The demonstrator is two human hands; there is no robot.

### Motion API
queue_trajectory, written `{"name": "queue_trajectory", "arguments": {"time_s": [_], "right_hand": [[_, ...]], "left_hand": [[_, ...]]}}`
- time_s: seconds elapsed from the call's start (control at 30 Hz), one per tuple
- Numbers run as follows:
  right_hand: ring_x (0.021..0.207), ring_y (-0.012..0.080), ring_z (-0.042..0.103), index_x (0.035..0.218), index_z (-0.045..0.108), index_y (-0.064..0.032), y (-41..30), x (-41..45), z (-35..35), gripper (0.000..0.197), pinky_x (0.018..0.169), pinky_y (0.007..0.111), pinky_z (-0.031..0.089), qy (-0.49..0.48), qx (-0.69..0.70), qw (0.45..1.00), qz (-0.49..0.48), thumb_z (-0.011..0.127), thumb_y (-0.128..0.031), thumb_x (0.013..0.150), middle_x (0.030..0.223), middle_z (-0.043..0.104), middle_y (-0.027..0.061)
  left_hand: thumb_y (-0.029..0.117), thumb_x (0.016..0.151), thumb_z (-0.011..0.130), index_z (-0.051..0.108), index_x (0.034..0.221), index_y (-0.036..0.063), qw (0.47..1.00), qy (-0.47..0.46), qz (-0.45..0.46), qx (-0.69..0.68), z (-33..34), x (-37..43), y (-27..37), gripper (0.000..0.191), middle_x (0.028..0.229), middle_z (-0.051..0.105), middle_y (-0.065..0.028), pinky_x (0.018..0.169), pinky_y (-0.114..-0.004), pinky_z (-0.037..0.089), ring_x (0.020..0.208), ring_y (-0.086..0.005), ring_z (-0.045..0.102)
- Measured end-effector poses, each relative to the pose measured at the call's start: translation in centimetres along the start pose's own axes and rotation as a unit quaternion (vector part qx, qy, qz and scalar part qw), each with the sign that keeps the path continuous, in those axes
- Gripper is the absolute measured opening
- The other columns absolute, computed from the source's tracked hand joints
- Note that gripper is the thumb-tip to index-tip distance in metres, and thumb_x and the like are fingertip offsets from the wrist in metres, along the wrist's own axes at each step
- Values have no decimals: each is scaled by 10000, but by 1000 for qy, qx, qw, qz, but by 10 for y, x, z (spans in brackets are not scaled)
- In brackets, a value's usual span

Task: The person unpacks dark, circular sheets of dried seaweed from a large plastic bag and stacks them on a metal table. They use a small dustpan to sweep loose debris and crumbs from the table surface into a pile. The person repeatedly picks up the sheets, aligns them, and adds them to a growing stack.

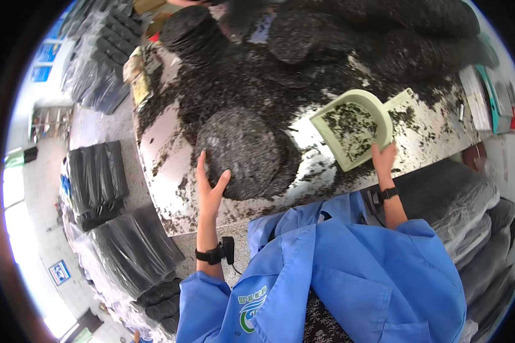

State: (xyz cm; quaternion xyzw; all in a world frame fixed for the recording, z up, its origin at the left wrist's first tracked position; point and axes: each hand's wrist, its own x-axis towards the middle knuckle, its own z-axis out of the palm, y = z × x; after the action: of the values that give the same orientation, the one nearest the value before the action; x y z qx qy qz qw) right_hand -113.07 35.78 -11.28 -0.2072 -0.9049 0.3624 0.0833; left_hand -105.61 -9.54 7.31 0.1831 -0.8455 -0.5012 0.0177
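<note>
My left hand rests against the near left edge of a stack of dark, round dried seaweed sheets. Its thumb and fingers are spread apart, with the thumb over the rim of the top sheet. To the right, a pale green plastic dustpan lies tilted on the table, its handle pointing to the far right. Loose seaweed flakes are scattered in the pan. My right hand grips the pan's near side wall, thumb on the inner side.
Seaweed crumbs cover much of the table. More round stacks and seaweed rolls stand along the far side. Papers and a teal folder sit at the right. Plastic-wrapped dark bundles are piled on the floor around the table.
</note>
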Motion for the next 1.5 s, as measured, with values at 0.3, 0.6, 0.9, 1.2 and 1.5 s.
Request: {"name": "queue_trajectory", "arguments": {"time_s": [0.3, 0.6, 0.9, 1.2, 1.5], "right_hand": [[1362, 253, 263, 1386, 337, -12, -252, -89, 72, 717, 1112, 353, 197, -379, 455, 806, 16, 440, -541, 913, 1449, 318, 156], [1224, 210, 447, 1368, 378, -31, -277, -141, 12, 578, 1044, 336, 327, -350, 522, 778, 11, 384, -447, 967, 1347, 454, 116], [1315, 390, 310, 1152, 508, -27, -298, -154, -19, 695, 1061, 474, 281, -276, -20, 754, -595, 681, -538, 714, 1407, 329, 237], [1287, 411, 341, 1058, 525, -66, -311, -154, -14, 605, 1027, 532, 330, -314, -119, 713, -615, 679, -528, 699, 1358, 417, 194], [1279, 393, 379, 1085, 542, -30, -310, -133, -25, 526, 1024, 456, 368, -384, -36, 730, -565, 678, -426, 767, 1308, 490, 175]], "left_hand": [[189, 793, 743, 179, 1441, 16, 950, 4, -40, -311, 8, 7, -35, 877, 1375, 361, -157, 1038, -347, 324, 1228, -239, 399], [143, 820, 686, 144, 1462, 46, 949, -59, 12, -309, -41, -27, 8, 846, 1379, 357, -170, 1044, -356, 326, 1236, -241, 406], [199, 903, 604, 330, 1418, 86, 989, 24, 51, -139, -44, -21, -50, 594, 1381, 373, -131, 1038, -368, 328, 1270, -230, 345], [456, 1006, 181, 287, 1443, 103, 901, -36, -13, -433, -32, -16, -54, 572, 1471, 293, -127, 1112, -380, 247, 1342, -258, 302], [553, 974, 155, 296, 1441, 117, 919, -3, -29, -393, -22, -13, -52, 654, 1461, 326, -84, 1106, -395, 262, 1334, -255, 317]]}}
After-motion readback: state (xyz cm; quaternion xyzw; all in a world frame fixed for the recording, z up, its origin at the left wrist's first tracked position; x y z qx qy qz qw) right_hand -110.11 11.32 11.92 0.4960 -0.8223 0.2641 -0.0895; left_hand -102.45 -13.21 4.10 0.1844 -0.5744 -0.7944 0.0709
